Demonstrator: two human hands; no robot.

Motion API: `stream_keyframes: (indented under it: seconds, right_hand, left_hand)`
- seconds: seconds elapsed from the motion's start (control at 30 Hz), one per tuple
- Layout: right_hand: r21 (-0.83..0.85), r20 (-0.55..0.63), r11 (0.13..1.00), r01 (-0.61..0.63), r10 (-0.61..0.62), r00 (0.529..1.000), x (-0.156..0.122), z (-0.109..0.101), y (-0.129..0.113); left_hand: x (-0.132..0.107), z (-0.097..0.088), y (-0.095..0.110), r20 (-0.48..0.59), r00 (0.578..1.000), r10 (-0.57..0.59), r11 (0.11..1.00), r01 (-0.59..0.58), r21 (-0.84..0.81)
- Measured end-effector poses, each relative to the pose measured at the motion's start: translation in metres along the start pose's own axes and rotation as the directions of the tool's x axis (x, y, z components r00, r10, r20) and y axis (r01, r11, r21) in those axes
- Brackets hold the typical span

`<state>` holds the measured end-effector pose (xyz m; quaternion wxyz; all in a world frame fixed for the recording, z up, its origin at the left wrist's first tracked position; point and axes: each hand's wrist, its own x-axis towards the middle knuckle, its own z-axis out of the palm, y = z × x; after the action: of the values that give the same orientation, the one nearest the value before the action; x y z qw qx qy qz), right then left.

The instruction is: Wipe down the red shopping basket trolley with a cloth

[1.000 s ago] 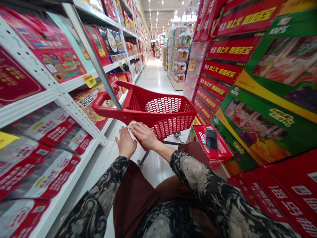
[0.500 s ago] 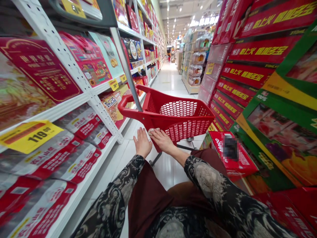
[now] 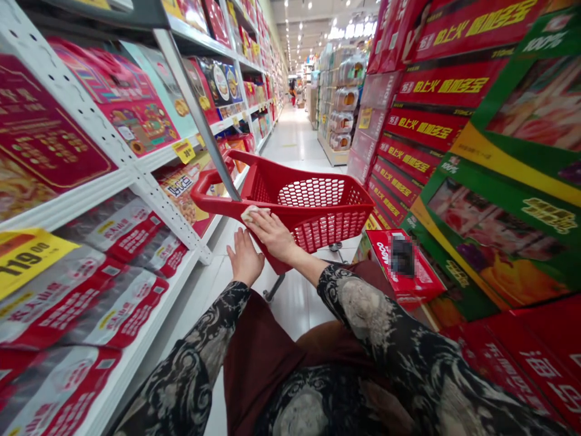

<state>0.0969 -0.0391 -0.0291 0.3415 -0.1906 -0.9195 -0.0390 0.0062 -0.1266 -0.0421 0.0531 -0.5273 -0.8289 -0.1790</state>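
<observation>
A red plastic shopping cart with a perforated basket stands in front of my knees in the aisle. On its near side panel, just below the metal pole, my right hand presses a crumpled whitish cloth under its fingertips. Its fingers lie nearly straight over the cloth. Beside it, lower and to the left, my left hand is open with fingers spread and holds nothing. It is close to the panel's lower edge; whether it touches cannot be made out.
White shelving with packaged goods and yellow price tags runs along the left. Stacked red drink cartons and green fruit boxes rise on the right. A small red box juts out by my right knee. Tiled floor stretches ahead.
My right hand has slid the cloth up and left along the cart's side, nearer the pole base. The left hand stays about level with the panel's lower edge. The view has shifted right.
</observation>
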Motion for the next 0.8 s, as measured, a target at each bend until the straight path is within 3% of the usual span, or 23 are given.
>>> stream_keyframes:
  seconds: [0.17,0.33,0.4,0.47,0.53,0.6,0.7,0.8]
  right_hand:
    - [-0.018,0.181,0.998,0.059,-0.055,0.982,-0.038,0.025,0.001]
    - [0.057,0.276,0.997,0.059,-0.073,0.958,-0.054,0.031,0.001]
    - [0.108,0.202,0.994,0.033,-0.054,0.978,-0.047,0.025,0.002]
    - [0.151,0.032,0.988,-0.034,0.030,0.999,-0.033,0.015,0.005]
    - [0.178,-0.150,0.976,-0.127,0.154,0.977,-0.014,0.001,0.009]
    - [0.179,-0.247,0.964,-0.195,0.236,0.940,0.003,-0.011,0.012]
    - [0.132,-0.219,0.967,-0.218,0.243,0.945,0.015,-0.017,0.011]
    - [0.084,-0.121,0.976,-0.201,0.210,0.970,0.013,-0.010,0.005]
  left_hand:
    - [-0.004,0.006,-0.007,0.010,1.000,0.010,1.000,-0.010,0.017]
    - [-0.008,0.008,-0.011,0.001,1.000,0.021,1.000,-0.021,0.016]
    - [-0.007,0.006,-0.009,-0.030,0.998,0.050,0.999,-0.050,0.005]
    - [-0.006,0.003,-0.006,-0.077,0.993,0.089,0.996,-0.090,-0.017]
    - [-0.003,-0.001,-0.004,-0.132,0.986,0.106,0.993,-0.113,-0.044]
    - [0.000,-0.004,-0.002,-0.190,0.977,0.095,0.992,-0.109,-0.067]
    - [0.002,-0.008,0.001,-0.246,0.966,0.084,0.991,-0.106,-0.081]
    - [0.002,-0.011,0.006,-0.254,0.953,0.164,0.980,-0.186,-0.065]
